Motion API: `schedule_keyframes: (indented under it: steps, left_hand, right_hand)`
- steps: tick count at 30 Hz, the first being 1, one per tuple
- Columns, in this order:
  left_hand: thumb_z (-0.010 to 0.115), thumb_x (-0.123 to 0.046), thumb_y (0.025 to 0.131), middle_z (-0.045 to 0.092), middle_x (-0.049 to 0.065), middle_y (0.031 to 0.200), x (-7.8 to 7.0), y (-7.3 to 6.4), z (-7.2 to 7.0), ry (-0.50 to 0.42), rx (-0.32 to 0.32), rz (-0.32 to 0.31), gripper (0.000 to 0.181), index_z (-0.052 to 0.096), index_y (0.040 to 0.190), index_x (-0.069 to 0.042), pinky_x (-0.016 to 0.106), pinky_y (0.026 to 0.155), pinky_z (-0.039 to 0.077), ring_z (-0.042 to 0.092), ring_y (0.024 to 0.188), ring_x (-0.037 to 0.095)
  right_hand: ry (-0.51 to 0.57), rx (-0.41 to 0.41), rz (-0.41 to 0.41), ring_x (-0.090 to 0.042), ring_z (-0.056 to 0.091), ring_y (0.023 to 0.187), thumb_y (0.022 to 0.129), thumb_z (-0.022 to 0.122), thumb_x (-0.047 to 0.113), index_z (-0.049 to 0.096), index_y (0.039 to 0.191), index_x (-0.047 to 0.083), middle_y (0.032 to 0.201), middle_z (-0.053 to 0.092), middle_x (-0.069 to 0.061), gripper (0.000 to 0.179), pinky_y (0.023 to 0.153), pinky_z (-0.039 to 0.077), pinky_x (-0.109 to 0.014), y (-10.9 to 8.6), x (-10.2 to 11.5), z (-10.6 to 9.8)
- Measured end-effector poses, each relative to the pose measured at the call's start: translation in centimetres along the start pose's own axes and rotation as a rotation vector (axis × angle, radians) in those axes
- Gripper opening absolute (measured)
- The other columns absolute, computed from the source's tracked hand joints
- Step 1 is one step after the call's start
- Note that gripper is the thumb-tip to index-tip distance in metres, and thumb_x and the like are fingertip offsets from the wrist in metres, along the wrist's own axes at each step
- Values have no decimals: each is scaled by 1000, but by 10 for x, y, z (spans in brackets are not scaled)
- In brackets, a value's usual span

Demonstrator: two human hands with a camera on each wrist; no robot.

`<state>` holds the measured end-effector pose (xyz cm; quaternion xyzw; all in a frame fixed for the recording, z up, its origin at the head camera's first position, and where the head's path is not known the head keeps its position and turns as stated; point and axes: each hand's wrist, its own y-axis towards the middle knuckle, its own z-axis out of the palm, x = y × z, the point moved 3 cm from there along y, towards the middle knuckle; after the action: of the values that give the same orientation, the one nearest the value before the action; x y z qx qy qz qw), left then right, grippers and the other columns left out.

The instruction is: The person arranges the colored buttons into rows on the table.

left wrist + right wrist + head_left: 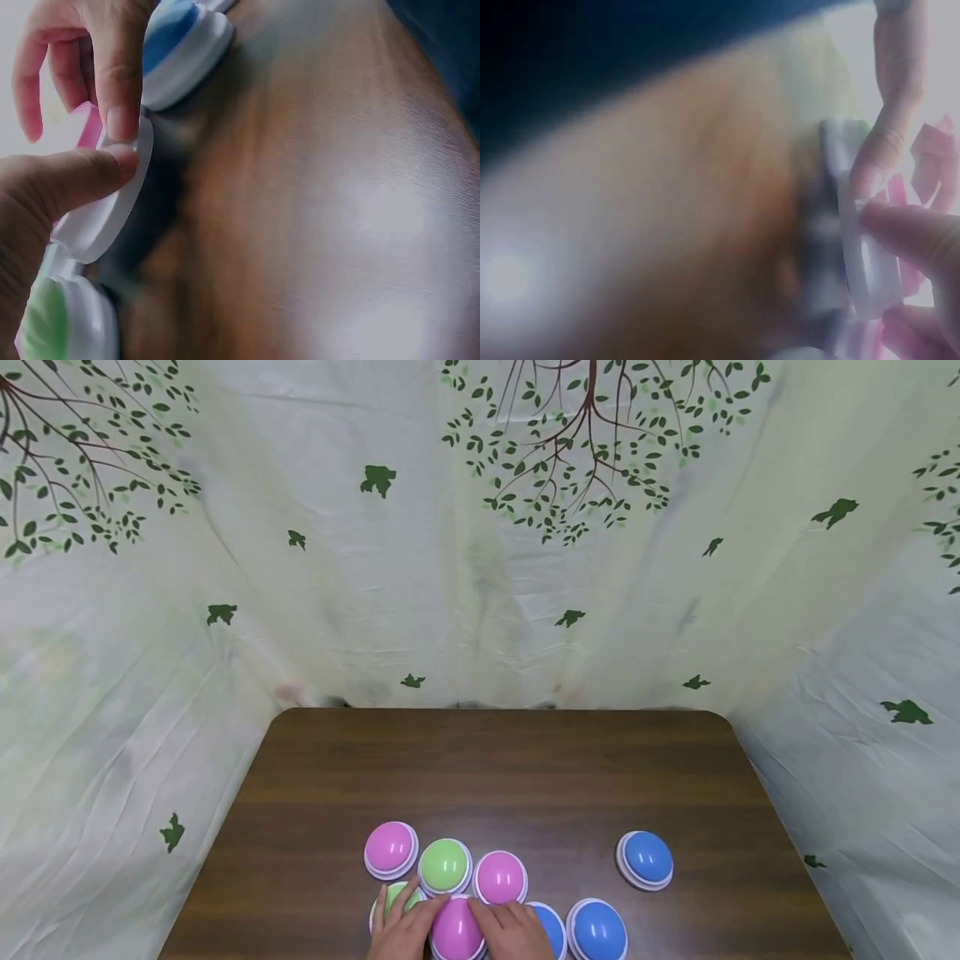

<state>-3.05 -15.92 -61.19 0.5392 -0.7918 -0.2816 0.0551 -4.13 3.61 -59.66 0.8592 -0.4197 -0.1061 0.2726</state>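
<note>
A pink dome-topped push button (457, 931) with a white base sits at the table's near edge, between both hands. My left hand (405, 931) grips its left side, with other fingers spread over a green button (402, 897). From the right side my right hand (517, 931) grips the same pink button, partly covering a blue button (551, 931). In the left wrist view, both thumbs meet on the near rim of the white base (112, 210). The right wrist view shows the thumbs on that base (874, 274) too, though blurred.
Behind the hands stand a pink button (390, 847), a green button (444, 866) and another pink button (500, 877). To the right are two blue buttons, one near (598, 930) and one farther back (647, 858). A leaf-patterned cloth (480, 568) hangs behind the brown table (495, 760).
</note>
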Motion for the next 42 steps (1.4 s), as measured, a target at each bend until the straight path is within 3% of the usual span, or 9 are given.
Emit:
schedule_keyframes:
  steps: [2,5,7,11,18,22,27,34,42]
  left_hand:
    - [85,-71,48,73,-14,103,-1,9,-4,-10,-15,25,88,67,121,-25,36,126,10,53,118,24]
    - [91,-67,45,73,-12,106,-3,30,-15,-15,-15,60,92,67,122,-23,40,105,35,55,108,21]
    - [94,-61,45,74,-9,110,-6,51,-22,-35,26,64,94,68,124,-20,41,92,39,54,105,18]
    - [94,-53,55,73,-5,117,-3,96,-20,-91,139,44,92,63,133,-15,41,95,40,54,103,15]
    - [91,-44,70,71,8,126,20,157,20,-228,384,-85,88,54,142,-10,52,96,43,61,105,24]
    - [90,-39,74,69,14,130,35,180,41,-256,449,-140,89,49,146,-6,55,95,43,63,105,31]
    - [89,-35,76,65,18,135,47,196,56,-243,491,-219,89,46,148,-4,58,94,45,62,105,38]
    - [86,-35,81,57,20,146,51,194,68,-214,561,-282,90,41,152,-4,61,104,44,59,120,42]
    - [88,-32,76,54,22,146,44,189,59,-174,477,-306,94,41,153,-5,60,102,44,53,123,44]
  right_hand:
    - [15,11,-3,-10,61,83,63,84,60,68,120,21,95,74,9,71,70,45,-23,7,-4,-8]
    - [65,55,0,-11,64,86,61,91,52,67,123,17,98,75,6,76,73,48,-25,23,-14,-21]
    - [106,92,22,-12,66,89,61,92,55,65,126,15,101,76,5,81,76,50,-28,35,-24,-26]
    - [167,137,106,-14,66,88,64,93,50,64,129,13,101,77,2,80,80,51,-33,61,-51,-23]
    - [241,340,237,-21,68,95,73,90,47,59,138,12,115,76,-5,79,89,55,-43,105,-100,10]
    - [269,413,291,-24,68,99,77,89,42,56,141,13,120,75,-6,78,91,58,-43,125,-117,33]
    - [287,417,317,-30,69,97,78,89,36,57,137,13,115,75,-8,71,84,59,-45,142,-124,56]
    - [334,452,384,-32,71,99,78,89,35,58,135,11,112,74,-12,69,87,58,-48,142,-127,75]
    - [433,436,372,-33,69,111,82,87,32,56,140,8,123,72,-13,70,97,55,-48,134,-133,66]
